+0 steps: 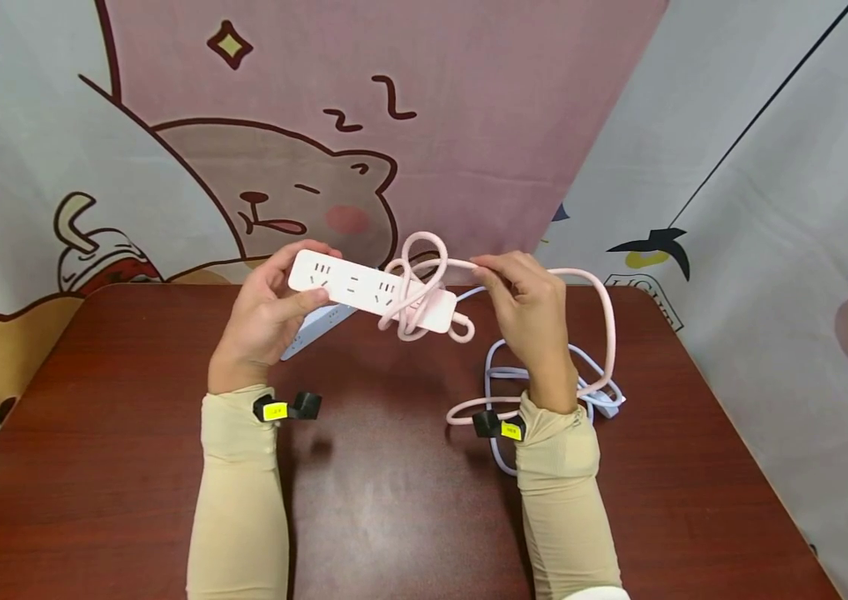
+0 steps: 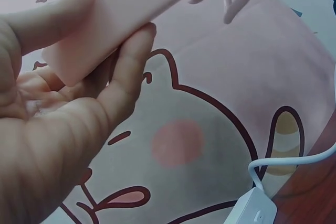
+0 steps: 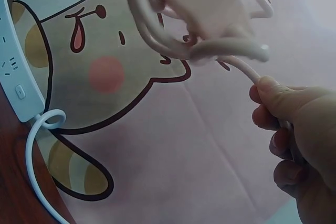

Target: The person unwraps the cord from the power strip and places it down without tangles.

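A pale pink power strip (image 1: 352, 285) is held up above the table in the head view, its socket face turned toward me. My left hand (image 1: 262, 312) grips its left end, thumb on the front edge and fingers behind. Loops of the strip's pink cord (image 1: 424, 242) wind around the right end. My right hand (image 1: 532, 312) pinches the cord to the right of these loops, and more cord curves away past that hand down to the table. In the right wrist view, the right fingers (image 3: 268, 119) curl round the cord. The pink plug is not visible.
A second, bluish-white power strip (image 1: 319, 325) lies on the brown table (image 1: 386, 500) behind the left hand. Its pale blue cord (image 1: 495, 367) lies in loops under the right forearm, with a plug (image 1: 607, 406) at the right. A cartoon-printed cloth (image 1: 469, 125) hangs behind the table.
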`<state>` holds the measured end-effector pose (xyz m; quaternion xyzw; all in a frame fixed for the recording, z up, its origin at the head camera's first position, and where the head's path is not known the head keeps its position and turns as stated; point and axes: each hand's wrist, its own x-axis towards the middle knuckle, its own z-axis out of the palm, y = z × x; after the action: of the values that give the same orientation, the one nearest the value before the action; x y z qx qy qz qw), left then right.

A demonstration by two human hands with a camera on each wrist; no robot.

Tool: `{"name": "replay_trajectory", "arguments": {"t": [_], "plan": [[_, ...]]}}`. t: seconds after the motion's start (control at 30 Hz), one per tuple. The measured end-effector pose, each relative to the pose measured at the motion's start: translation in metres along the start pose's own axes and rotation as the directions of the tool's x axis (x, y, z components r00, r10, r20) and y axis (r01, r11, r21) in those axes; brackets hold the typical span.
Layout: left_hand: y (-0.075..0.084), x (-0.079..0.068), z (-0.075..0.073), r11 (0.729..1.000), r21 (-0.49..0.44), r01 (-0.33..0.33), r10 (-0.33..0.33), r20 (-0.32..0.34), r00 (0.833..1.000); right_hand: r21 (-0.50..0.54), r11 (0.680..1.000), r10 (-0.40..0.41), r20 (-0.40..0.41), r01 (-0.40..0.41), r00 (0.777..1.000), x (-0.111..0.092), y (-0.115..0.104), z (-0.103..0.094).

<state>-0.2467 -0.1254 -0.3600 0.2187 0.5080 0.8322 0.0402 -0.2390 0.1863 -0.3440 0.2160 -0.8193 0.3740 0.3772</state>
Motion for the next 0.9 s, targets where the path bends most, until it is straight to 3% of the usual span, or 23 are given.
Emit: {"name": "replay_trajectory", "arguments": {"t": [0.3,0.67,0.9], "plan": [[0.0004,0.0011,0.0016,0.994,-0.105,-0.036,0.033,-0.027,0.999,-0.016,1.0,0.019,0.078,-0.018,0.997,-0.0018,0.0002,0.0001],[0.0003,0.0044,0.0004,0.972,-0.21,-0.103,0.075,-0.137,0.988,-0.019,1.0,0.022,0.137,-0.019,0.99,-0.0019,-0.001,0.0023],[0.0014,0.0057,0.0019,0.975,-0.187,-0.119,0.082,-0.197,0.977,-0.001,1.0,-0.009,0.189,0.009,0.982,-0.0017,-0.0029,0.0032]]}}
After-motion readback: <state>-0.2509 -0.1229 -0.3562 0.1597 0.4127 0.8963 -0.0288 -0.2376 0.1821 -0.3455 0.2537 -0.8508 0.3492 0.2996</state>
